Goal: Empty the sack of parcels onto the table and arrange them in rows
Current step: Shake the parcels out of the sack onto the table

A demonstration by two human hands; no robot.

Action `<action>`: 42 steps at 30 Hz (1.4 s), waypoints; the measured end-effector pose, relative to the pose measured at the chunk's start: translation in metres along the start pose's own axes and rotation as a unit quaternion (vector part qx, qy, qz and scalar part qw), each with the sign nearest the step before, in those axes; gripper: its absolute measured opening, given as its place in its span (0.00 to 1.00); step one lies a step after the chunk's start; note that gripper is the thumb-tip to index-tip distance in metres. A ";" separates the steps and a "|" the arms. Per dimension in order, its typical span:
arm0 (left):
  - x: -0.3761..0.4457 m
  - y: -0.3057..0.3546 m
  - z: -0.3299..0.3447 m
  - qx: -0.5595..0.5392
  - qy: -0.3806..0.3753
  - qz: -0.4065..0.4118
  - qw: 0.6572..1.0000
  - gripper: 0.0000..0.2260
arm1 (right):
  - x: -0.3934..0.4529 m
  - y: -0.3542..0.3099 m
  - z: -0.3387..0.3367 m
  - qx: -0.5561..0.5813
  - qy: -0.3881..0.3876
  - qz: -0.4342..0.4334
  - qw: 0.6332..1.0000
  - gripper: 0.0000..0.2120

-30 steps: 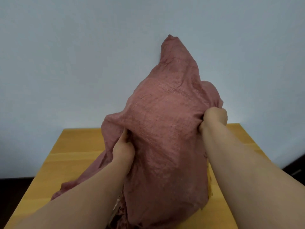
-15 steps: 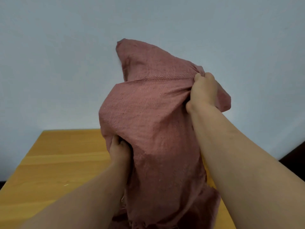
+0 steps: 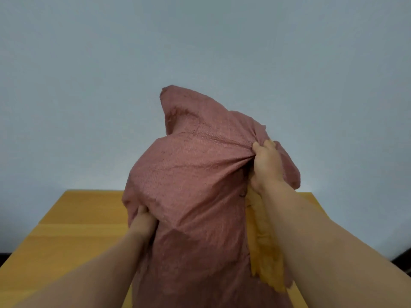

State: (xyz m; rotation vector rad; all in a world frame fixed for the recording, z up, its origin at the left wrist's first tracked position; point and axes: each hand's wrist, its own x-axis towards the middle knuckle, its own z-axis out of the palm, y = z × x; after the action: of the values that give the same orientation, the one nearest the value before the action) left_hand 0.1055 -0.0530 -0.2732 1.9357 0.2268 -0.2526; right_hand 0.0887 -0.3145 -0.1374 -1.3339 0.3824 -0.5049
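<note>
A dusty-pink woven sack (image 3: 195,196) stands tall in front of me, held up over the wooden table (image 3: 73,230). My left hand (image 3: 142,221) grips a bunch of the cloth low on the sack's left side. Higher on the right, my right hand (image 3: 265,165) is clenched on a gathered fold near the sack's upper corner. One loose corner of the sack points up at the top. A yellowish strip (image 3: 264,252) hangs along the sack's right edge below my right hand. No parcels show; whatever the sack holds is hidden.
A plain pale blue-grey wall (image 3: 200,52) fills the background behind the table's far edge. Dark floor (image 3: 402,258) shows past the table's right side, and a dark strip at the lower left.
My right hand has sunk lower in the view, still holding the sack's upper fold. The left hand keeps its low grip. A yellowish strip now shows along the sack's right edge.
</note>
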 end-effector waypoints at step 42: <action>0.023 0.126 -0.028 -0.077 -0.096 -0.149 0.981 0.24 | 0.054 0.033 -0.064 -0.128 0.056 0.304 0.942 0.08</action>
State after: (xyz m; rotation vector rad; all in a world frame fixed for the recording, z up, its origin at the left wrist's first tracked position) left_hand 0.1643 -0.0724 -0.1579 1.7074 0.3972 -0.5987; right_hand 0.1037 -0.3918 -0.1816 -1.3505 0.9441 -0.0085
